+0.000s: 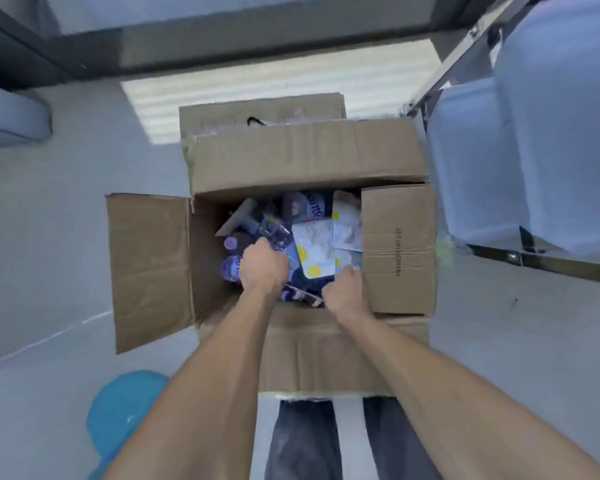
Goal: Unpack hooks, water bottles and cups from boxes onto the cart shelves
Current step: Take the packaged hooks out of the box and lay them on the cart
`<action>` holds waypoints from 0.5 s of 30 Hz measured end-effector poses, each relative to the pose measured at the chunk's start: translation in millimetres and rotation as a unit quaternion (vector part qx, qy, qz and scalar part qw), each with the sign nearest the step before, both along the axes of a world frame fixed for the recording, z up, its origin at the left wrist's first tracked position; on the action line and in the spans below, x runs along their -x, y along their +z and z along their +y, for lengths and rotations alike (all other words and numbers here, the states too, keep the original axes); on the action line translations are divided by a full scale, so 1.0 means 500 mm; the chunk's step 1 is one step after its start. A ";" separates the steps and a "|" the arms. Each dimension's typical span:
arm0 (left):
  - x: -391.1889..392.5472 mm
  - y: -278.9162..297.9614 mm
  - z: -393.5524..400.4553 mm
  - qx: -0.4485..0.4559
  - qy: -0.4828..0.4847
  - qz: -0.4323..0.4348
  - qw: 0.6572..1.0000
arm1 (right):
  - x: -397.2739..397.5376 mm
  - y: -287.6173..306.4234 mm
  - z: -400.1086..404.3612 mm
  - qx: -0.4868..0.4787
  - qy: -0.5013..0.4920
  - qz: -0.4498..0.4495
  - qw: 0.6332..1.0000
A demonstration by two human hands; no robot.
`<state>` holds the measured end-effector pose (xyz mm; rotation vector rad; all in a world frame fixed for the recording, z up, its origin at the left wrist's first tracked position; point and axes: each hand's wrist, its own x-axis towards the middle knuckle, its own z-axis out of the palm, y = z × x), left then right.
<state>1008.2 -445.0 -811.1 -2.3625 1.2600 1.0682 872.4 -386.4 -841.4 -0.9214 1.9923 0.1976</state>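
We look down into an open cardboard box [397,251] on the floor, crowded with water bottles [234,266] at 9 o'clock and carded packs [317,251] at 3 o'clock. Our left hand [262,266] curls among the bottles, our right hand [345,289] grips a pack's edge. The cart shelves [520,258] at 2 o'clock hold only white bins, so we judge unpacking barely begun.

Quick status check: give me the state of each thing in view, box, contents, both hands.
Front box: open, all flaps folded out.
Rear box: open, mostly hidden behind the front one.
Water bottles: lying loose in the front box.
Flat white packs: lying in the box, still sealed by the look.
Left hand: inside the box, fingers curled down among the bottles; grip hidden.
Right hand: at the box's right inner edge, fingertips hidden.
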 end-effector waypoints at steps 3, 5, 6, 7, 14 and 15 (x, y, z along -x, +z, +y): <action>0.053 -0.088 0.033 0.040 -0.098 0.022 0.994 | -0.009 -0.042 0.023 0.064 -0.059 -0.002 0.996; 0.081 -0.122 0.053 0.051 -0.140 0.037 0.988 | -0.026 -0.032 0.046 0.099 -0.058 0.010 0.993; 0.091 -0.136 0.059 0.053 -0.148 0.043 0.987 | -0.034 -0.024 0.057 0.123 -0.057 0.022 0.991; 0.099 -0.145 0.061 0.051 -0.151 0.043 0.986 | -0.039 -0.010 0.063 0.142 -0.073 0.034 0.987; 0.138 -0.157 0.059 0.014 -0.135 0.023 0.990 | 0.049 0.034 0.053 0.126 -0.267 0.082 0.952; 0.137 -0.158 0.057 0.018 -0.136 0.020 0.990 | 0.076 0.026 0.048 0.072 -0.292 0.053 0.952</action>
